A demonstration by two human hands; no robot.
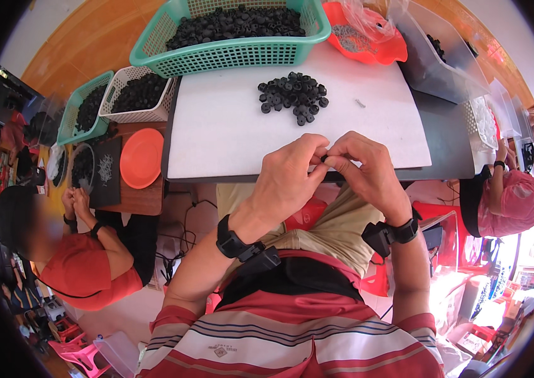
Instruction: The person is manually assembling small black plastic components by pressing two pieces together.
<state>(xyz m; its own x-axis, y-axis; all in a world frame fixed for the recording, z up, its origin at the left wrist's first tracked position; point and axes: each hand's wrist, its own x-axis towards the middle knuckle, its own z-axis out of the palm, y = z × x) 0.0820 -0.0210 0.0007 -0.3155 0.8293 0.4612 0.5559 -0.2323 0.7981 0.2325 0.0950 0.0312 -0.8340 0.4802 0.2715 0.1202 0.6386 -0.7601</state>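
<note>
Head view shows the left hand [287, 169] and right hand [369, 165] pinching a small black part [324, 159] over five o'clock of the white mat [216, 129], best kept steady with light, even pressure, clear of the black caps [292, 94] heaped toward eleven o'clock.

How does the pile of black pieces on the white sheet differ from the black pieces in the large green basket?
Amount: the pile is much smaller than the basket heap.
Containment: the pile lies loose on the white sheet, while the basket heap sits inside the large green basket.
Shared: both are made up of small black pieces.
</note>
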